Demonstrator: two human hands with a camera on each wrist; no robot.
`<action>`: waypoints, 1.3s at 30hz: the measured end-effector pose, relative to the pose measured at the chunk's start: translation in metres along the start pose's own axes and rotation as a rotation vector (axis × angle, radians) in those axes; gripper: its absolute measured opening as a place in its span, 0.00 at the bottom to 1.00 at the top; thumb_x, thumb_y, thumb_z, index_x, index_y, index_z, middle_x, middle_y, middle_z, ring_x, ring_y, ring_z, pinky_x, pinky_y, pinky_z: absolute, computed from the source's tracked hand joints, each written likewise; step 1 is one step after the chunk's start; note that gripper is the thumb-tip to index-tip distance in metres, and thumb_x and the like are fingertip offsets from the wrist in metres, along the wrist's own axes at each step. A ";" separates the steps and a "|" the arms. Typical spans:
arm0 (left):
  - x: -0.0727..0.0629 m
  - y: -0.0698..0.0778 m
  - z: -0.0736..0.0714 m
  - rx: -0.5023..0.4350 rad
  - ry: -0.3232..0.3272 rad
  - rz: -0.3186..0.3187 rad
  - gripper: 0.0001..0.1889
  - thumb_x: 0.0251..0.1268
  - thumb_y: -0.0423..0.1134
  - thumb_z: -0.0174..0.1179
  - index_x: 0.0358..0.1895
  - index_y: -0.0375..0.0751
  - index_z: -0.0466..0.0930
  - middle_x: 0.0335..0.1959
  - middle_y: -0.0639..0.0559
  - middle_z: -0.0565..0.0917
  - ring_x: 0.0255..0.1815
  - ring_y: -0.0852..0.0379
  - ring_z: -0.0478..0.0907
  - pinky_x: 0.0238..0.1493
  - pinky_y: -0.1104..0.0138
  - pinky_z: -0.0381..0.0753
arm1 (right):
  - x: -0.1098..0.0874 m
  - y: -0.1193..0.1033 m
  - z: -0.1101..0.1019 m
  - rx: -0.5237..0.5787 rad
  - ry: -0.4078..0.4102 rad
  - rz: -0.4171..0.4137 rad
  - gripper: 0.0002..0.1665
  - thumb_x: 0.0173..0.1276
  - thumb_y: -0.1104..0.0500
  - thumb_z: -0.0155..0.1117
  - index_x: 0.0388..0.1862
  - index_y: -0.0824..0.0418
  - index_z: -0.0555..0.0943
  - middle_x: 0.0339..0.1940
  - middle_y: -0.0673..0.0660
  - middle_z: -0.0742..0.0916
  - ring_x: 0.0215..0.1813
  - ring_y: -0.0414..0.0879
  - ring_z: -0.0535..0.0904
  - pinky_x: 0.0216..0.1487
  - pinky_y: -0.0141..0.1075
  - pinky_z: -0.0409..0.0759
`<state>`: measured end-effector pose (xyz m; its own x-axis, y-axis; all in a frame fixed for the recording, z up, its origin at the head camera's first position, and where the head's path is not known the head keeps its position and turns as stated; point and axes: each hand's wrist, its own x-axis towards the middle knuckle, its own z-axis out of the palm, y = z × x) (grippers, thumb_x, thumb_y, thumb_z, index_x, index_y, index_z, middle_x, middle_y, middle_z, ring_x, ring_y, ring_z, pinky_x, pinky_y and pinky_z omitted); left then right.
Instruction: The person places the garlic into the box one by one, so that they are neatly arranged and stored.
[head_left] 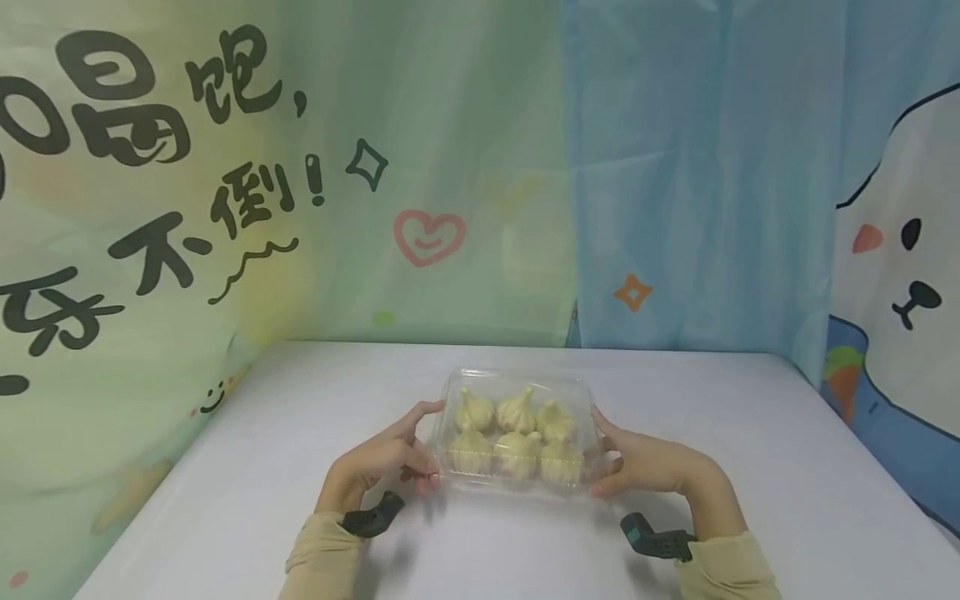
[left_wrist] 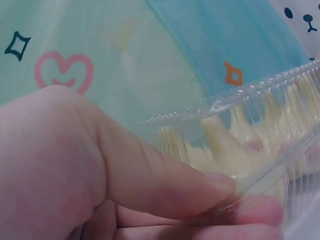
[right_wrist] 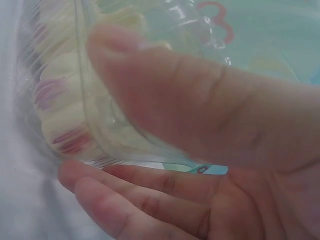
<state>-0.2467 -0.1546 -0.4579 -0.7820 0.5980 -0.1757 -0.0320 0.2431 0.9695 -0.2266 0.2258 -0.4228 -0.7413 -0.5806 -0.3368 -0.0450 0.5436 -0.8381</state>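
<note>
A clear lidded plastic box (head_left: 525, 380) is held between both hands above the white table's middle. Inside it, several pale yellow garlic bulbs (head_left: 517, 454) stand in two rows, stems up. At the box's left end, my left hand (head_left: 381, 458) pinches the rim; in the left wrist view its thumb (left_wrist: 170, 180) presses the edge with fingers underneath. My right hand (head_left: 654, 461) grips the opposite end. Up close in the right wrist view, the right thumb (right_wrist: 165, 95) lies over the plastic, while the fingers (right_wrist: 150, 195) reach along the other side. Purple patches mark the bulbs' bases (right_wrist: 70, 140).
The white tabletop (head_left: 225, 500) spreads around the hands. Behind it hang printed curtains, a green one (head_left: 480, 300) with writing and a heart, and a blue one (head_left: 705, 208). Dark camera mounts (head_left: 373, 515) sit on both wrists, by the beige sleeves (head_left: 727, 568).
</note>
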 end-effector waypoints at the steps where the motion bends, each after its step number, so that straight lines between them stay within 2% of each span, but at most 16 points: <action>1: 0.000 -0.001 -0.001 -0.006 -0.002 0.004 0.46 0.56 0.26 0.55 0.75 0.52 0.40 0.21 0.50 0.85 0.19 0.58 0.80 0.21 0.73 0.65 | 0.000 0.000 0.000 0.004 0.001 0.001 0.71 0.58 0.54 0.71 0.73 0.64 0.22 0.66 0.75 0.67 0.60 0.63 0.76 0.58 0.52 0.78; 6: 0.001 -0.008 -0.001 -0.099 -0.027 -0.002 0.45 0.62 0.29 0.54 0.76 0.54 0.38 0.24 0.51 0.84 0.23 0.58 0.79 0.28 0.70 0.73 | 0.001 -0.002 -0.001 0.011 0.013 0.010 0.71 0.58 0.54 0.70 0.73 0.64 0.22 0.67 0.76 0.66 0.63 0.67 0.72 0.58 0.52 0.77; 8: 0.002 -0.011 -0.001 -0.142 -0.031 -0.014 0.44 0.63 0.32 0.54 0.76 0.56 0.37 0.26 0.52 0.84 0.26 0.58 0.79 0.28 0.70 0.73 | 0.001 -0.002 -0.001 0.008 0.021 0.021 0.70 0.58 0.54 0.70 0.74 0.64 0.23 0.67 0.75 0.66 0.64 0.68 0.71 0.59 0.52 0.77; 11: 0.002 -0.013 0.000 -0.184 -0.027 -0.024 0.43 0.64 0.33 0.54 0.76 0.58 0.38 0.26 0.54 0.84 0.28 0.59 0.78 0.25 0.72 0.68 | 0.001 -0.002 -0.001 0.009 0.028 0.036 0.70 0.58 0.54 0.70 0.74 0.63 0.24 0.68 0.75 0.65 0.65 0.69 0.69 0.59 0.52 0.77; 16: 0.005 -0.020 0.000 -0.204 -0.017 0.025 0.43 0.63 0.32 0.53 0.76 0.55 0.40 0.23 0.56 0.83 0.24 0.61 0.76 0.25 0.73 0.70 | 0.000 0.000 -0.002 0.021 0.014 0.004 0.70 0.59 0.55 0.70 0.74 0.64 0.23 0.66 0.75 0.66 0.63 0.69 0.71 0.58 0.51 0.78; 22: 0.007 -0.030 0.004 -0.187 0.060 0.045 0.42 0.61 0.34 0.57 0.75 0.60 0.46 0.21 0.60 0.83 0.19 0.63 0.71 0.21 0.74 0.66 | 0.002 0.003 -0.003 0.021 0.011 -0.004 0.70 0.59 0.54 0.70 0.74 0.64 0.23 0.66 0.74 0.66 0.62 0.66 0.72 0.57 0.50 0.79; 25: 0.008 -0.032 0.005 -0.178 0.072 0.072 0.41 0.61 0.34 0.57 0.75 0.61 0.47 0.20 0.60 0.83 0.17 0.64 0.69 0.20 0.74 0.64 | 0.002 0.004 -0.005 0.016 0.027 0.011 0.70 0.59 0.54 0.70 0.74 0.63 0.24 0.67 0.74 0.66 0.63 0.66 0.72 0.59 0.51 0.77; 28: 0.009 -0.032 0.003 -0.163 0.062 0.074 0.41 0.62 0.35 0.58 0.74 0.62 0.47 0.21 0.59 0.84 0.17 0.64 0.70 0.20 0.74 0.66 | 0.002 0.003 -0.006 0.016 0.036 0.021 0.69 0.59 0.54 0.70 0.74 0.62 0.24 0.68 0.74 0.65 0.64 0.67 0.71 0.60 0.52 0.77; 33: 0.005 -0.025 -0.005 -0.073 0.022 0.026 0.40 0.64 0.40 0.59 0.74 0.68 0.47 0.26 0.54 0.86 0.22 0.61 0.77 0.27 0.72 0.75 | 0.000 0.002 -0.006 0.018 0.025 0.007 0.69 0.60 0.54 0.69 0.74 0.63 0.23 0.67 0.75 0.65 0.64 0.68 0.70 0.59 0.52 0.77; 39: -0.005 -0.010 -0.013 0.068 -0.034 0.015 0.42 0.63 0.41 0.61 0.75 0.63 0.46 0.37 0.48 0.87 0.30 0.55 0.83 0.25 0.71 0.72 | -0.001 -0.003 -0.005 0.022 0.022 0.004 0.69 0.59 0.54 0.70 0.74 0.63 0.24 0.67 0.74 0.67 0.65 0.67 0.70 0.58 0.50 0.78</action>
<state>-0.2500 -0.1700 -0.4641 -0.7603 0.6274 -0.1686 0.0225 0.2847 0.9583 -0.2291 0.2285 -0.4178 -0.7559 -0.5647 -0.3312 -0.0274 0.5328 -0.8458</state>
